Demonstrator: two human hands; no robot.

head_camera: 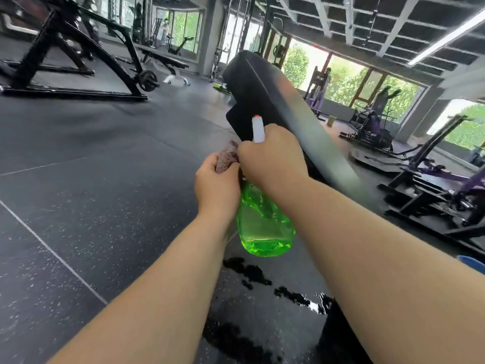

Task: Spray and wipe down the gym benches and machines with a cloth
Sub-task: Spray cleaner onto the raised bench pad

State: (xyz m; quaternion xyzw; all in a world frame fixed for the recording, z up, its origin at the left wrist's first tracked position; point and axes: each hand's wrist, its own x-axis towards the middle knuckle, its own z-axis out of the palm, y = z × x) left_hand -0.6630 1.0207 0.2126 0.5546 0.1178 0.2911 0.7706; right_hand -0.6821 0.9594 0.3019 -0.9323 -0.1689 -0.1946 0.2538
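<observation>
Right hand [273,156] at frame centre, fingers wrapped round the neck and trigger of a green translucent spray bottle [265,224]. Bottle body hangs below the hand toward 6 o'clock, some liquid in the bottom. White nozzle [258,128] with a red tip sticks up at 12 o'clock of the hand, pointing at the black bench pad [262,88]. Bench pad is inclined, running from 12 o'clock down toward 4 o'clock, just beyond the bottle. Left hand [216,183] sits at 9 o'clock of the right hand, touching it, fingers curled round a bunched reddish-brown cloth [227,156]; the cloth pokes out above the knuckles. Both forearms bare, a blue sleeve [472,264] edge at 4 o'clock. Speckled black rubber floor [91,179] all around, dark blotches [246,271] on it at 6 o'clock. Black plate-loaded machine [65,48] at 10 o'clock, flat bench [168,61] at 11 o'clock, purple machines [446,185] at 3 o'clock, windows [349,80] with greenery at 2 o'clock. Picture is motion-blurred.
</observation>
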